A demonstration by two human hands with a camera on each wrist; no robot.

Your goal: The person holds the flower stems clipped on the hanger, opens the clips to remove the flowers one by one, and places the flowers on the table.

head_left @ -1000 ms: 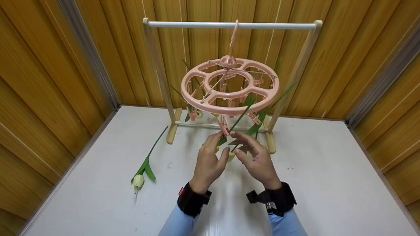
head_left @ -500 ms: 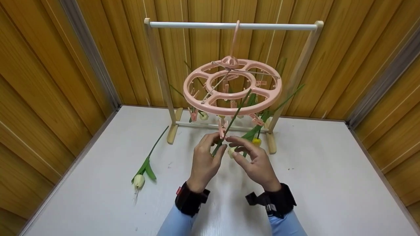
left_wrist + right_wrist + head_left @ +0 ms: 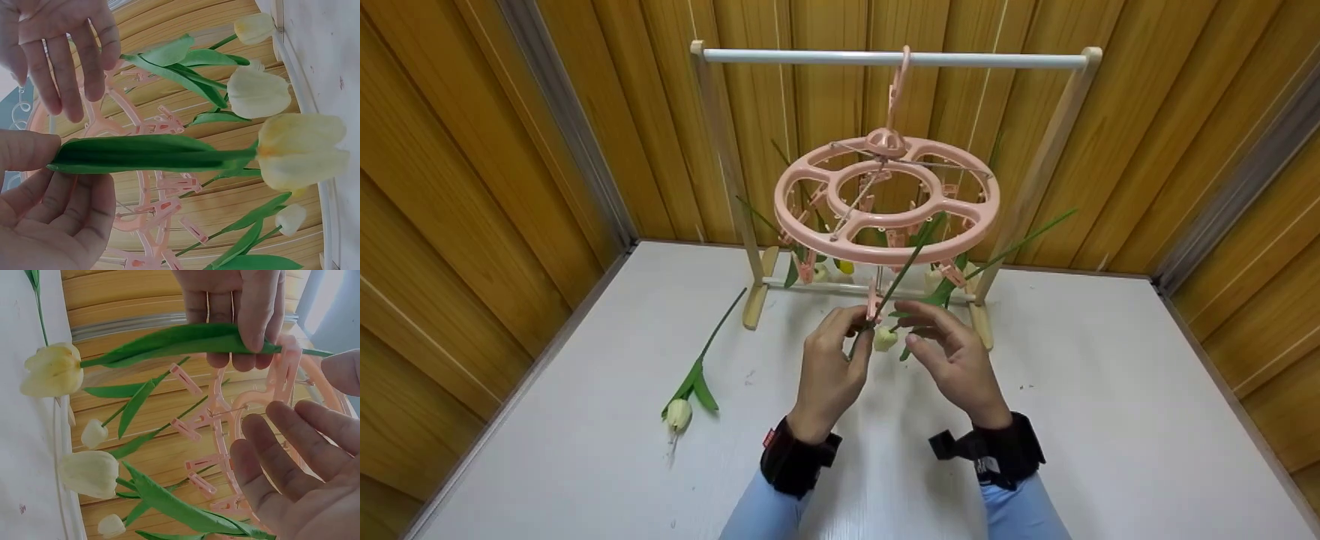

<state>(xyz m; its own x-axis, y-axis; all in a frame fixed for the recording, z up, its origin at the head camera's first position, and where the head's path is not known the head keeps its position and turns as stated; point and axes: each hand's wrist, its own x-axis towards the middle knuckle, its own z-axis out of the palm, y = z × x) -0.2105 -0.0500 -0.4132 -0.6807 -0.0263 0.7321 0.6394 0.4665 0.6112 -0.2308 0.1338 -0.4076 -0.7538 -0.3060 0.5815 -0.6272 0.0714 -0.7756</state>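
Note:
My left hand (image 3: pixel 832 367) pinches an artificial white tulip (image 3: pixel 301 152) by its green leaf and stem, thumb against fingers. In the right wrist view, this tulip's bloom (image 3: pixel 53 370) points away from the hand. A pink clothespin (image 3: pixel 874 300) hangs at the stem just above the fingertips and appears to be on it. To the right, my right hand (image 3: pixel 952 364) is apart from the stem, fingers loosely bent and holding nothing. The round pink clip hanger (image 3: pixel 885 251) is above both hands. In the head view, my left hand seems to hide the held bloom.
The hanger hooks over a white rod (image 3: pixel 802 57) on a wooden stand (image 3: pixel 1054 142). Several other tulips hang from clips, including a white bloom (image 3: pixel 90 473). Another white tulip (image 3: pixel 679 414) lies on the white table (image 3: pixel 585 465) at the left.
My left thumb has closed against the tulip's leaf and stem. My right hand has drawn slightly to the right, away from the clothespin. The hanger has swayed a little.

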